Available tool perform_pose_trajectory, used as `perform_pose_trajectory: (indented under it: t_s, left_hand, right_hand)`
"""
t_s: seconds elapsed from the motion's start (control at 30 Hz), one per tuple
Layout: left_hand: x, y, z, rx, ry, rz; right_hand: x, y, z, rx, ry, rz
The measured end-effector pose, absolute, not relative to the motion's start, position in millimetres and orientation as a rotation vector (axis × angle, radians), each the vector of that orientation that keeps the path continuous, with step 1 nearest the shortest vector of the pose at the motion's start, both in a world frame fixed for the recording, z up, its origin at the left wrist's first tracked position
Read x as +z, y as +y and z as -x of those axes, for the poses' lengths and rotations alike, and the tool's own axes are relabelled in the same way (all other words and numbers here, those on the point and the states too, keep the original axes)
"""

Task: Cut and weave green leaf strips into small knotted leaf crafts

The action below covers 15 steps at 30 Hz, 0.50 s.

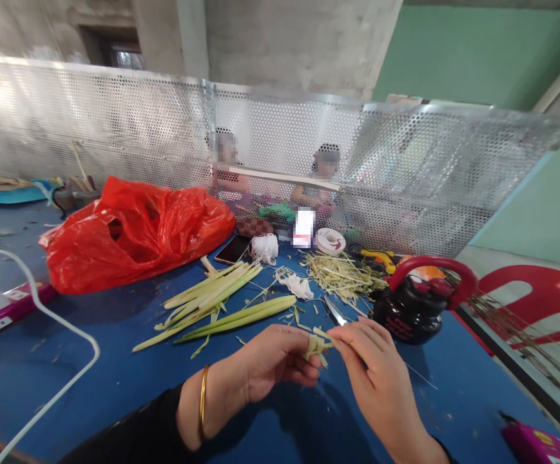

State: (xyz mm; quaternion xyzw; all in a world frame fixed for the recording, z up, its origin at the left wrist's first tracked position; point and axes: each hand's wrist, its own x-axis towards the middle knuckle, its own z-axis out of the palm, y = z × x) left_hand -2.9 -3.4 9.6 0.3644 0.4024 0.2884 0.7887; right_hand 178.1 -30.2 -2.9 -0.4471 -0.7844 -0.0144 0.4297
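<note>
Pinched in my left hand [284,361] is a small folded piece woven from pale green leaf strips [315,347]. My right hand [376,374] grips a thin strip end that runs out of this piece, its thumb and forefinger pressed together. Both hands hover over the near side of the blue table, the fingertips close together. Just beyond the left hand lie long green leaf stalks [241,320] and a bundle of paler leaf strips [207,293]. A curved metal blade [334,310] rests behind the right hand, its other end hidden.
A red plastic bag [139,232] spreads over the back left. A phone [234,249], white yarn [264,249], a tape roll [330,240] and a heap of leaf scraps [345,274] lie behind. A black pot with a red handle [408,309] stands right. A white cable [62,317] curves left.
</note>
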Motion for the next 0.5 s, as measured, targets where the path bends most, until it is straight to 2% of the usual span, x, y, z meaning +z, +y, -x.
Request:
perform_pose_trajectory:
  t_s: [0.5]
  left_hand:
    - [9.7, -1.3, 4.5, 0.638, 0.855, -0.738]
  right_hand:
    - [5.2, -29.1, -180.0, -0.112, -2.098, 1.090]
